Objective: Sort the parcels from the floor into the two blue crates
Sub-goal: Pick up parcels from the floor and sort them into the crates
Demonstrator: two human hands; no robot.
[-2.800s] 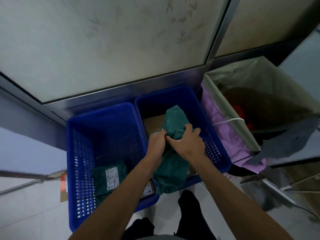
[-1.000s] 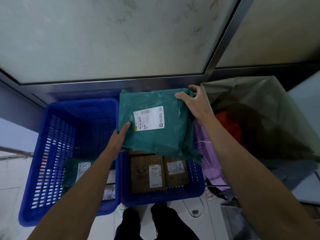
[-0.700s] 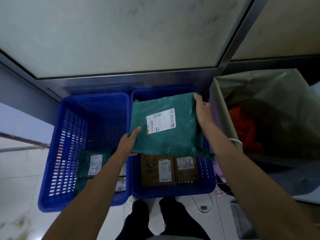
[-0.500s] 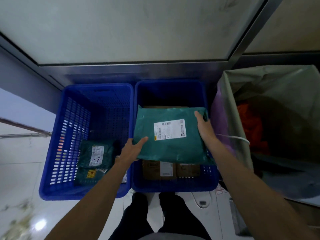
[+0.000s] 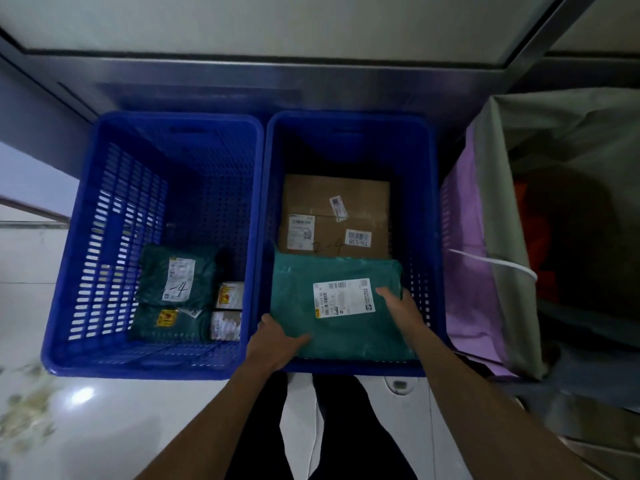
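Note:
Two blue crates stand side by side on the floor. In the right crate (image 5: 349, 117) a large green parcel (image 5: 346, 337) with a white label lies flat at the near end, partly over a brown cardboard box (image 5: 332, 202). My left hand (image 5: 277, 341) holds the parcel's near left corner, thumb on top. My right hand (image 5: 398, 306) grips its right edge. The left crate (image 5: 104, 237) holds a smaller green parcel (image 5: 176, 275) marked "-4", another green parcel (image 5: 166, 323) and two small boxes (image 5: 230, 296).
A tall grey and purple bag (image 5: 485, 237) with something orange inside stands right of the crates. A metal-framed glass wall (image 5: 277, 81) runs behind them. My legs and a white shoe (image 5: 398, 386) are on the pale tiled floor in front.
Both hands have lowered the large green parcel from above the right crate down into its near end, uncovering the cardboard box behind it. The camera has tilted further down.

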